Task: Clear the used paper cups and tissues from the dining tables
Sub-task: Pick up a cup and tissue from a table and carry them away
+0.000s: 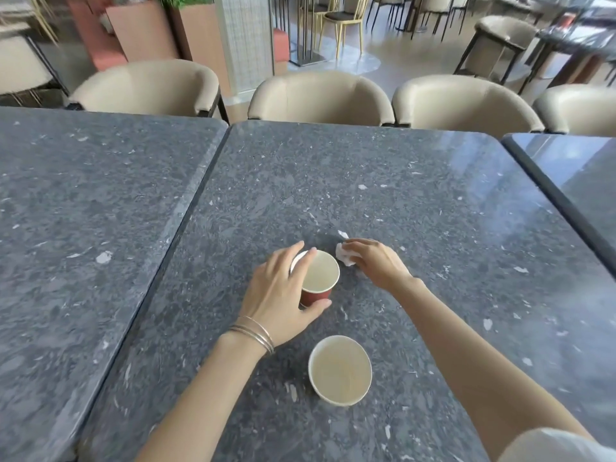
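Note:
Two red paper cups with pale insides stand on the dark stone table (383, 181). My left hand (280, 295) curls round the farther cup (320, 275), thumb at its near side and fingers over its far rim. The nearer cup (340, 370) stands free, close to the table's front. Just right of the held cup, my right hand (376, 265) lies over a crumpled white tissue (343, 256), fingers curled onto it. Part of the tissue is hidden under the fingers.
A second stone table (83, 211) adjoins on the left and a third (583, 181) on the right. Beige padded chairs (320, 98) line the far side. More chairs, tables and planters stand farther back in the room.

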### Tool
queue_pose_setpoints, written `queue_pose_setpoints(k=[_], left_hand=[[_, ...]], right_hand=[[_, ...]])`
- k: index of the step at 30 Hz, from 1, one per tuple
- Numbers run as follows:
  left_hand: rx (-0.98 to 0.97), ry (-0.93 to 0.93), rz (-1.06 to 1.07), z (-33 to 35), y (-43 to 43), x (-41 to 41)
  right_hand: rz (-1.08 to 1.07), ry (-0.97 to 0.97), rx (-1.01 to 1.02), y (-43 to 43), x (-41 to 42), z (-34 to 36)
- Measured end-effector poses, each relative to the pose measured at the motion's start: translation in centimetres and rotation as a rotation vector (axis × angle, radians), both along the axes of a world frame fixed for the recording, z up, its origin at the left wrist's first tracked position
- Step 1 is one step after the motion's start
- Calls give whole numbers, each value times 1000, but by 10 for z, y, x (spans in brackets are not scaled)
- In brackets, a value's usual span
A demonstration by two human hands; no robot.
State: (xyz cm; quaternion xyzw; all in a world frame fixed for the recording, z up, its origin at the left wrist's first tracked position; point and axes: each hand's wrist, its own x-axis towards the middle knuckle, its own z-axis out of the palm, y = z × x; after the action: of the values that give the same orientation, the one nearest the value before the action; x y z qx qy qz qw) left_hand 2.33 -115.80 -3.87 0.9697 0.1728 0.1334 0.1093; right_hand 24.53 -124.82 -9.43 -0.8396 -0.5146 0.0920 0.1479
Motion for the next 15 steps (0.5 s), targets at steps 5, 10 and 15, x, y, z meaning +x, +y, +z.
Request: queue_pose_setpoints(k=[5,10,15], left_hand=[[-12,6,-19,-1,-7,6],[-49,-42,8,3,-18,-1],[-57,-18,10,6,-26,-18]], right_hand=[[-4,-6,99,-43,-14,-6],[-28,17,140,-100,-51,-4],[-15,22,152,-162,-102,-1]])
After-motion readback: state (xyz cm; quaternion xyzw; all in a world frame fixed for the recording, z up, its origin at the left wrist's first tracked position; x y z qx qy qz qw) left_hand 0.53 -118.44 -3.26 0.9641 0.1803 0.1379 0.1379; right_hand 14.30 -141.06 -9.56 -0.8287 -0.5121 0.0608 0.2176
